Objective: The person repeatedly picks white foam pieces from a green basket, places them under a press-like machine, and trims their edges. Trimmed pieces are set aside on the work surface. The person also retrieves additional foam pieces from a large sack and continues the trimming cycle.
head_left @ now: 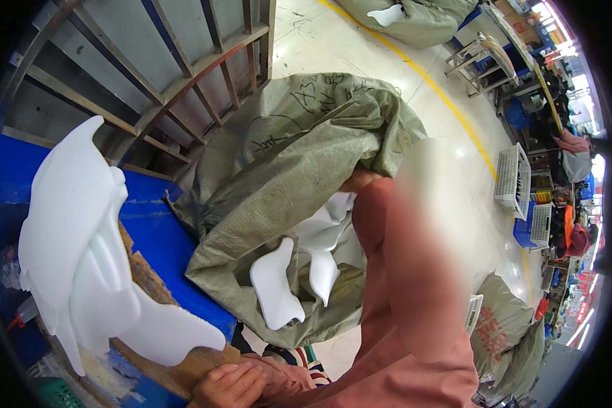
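Note:
A large grey-green woven sack [265, 204] stands in front of me with its mouth gaping. Several white curved foam-like pieces lie inside, among them a wavy one [277, 284] and a pointed one [323, 275]. My right arm reaches to the sack's far side, where my right hand [360, 179] is at the folded rim; its fingers are hidden by the cloth. Down by the worn wooden board [200, 364], my left hand [230, 385] rests with fingers curled together; whether they hold anything is hidden. Beside it, a stack of similar white pieces [81, 231] leans over the board.
A metal-barred frame [163, 95] borders the sack on the far left, above a blue surface [156, 224]. White crates [512, 178], a stool [483, 61] and another filled sack [500, 323] stand on the right. A yellow line [449, 102] crosses the pale floor.

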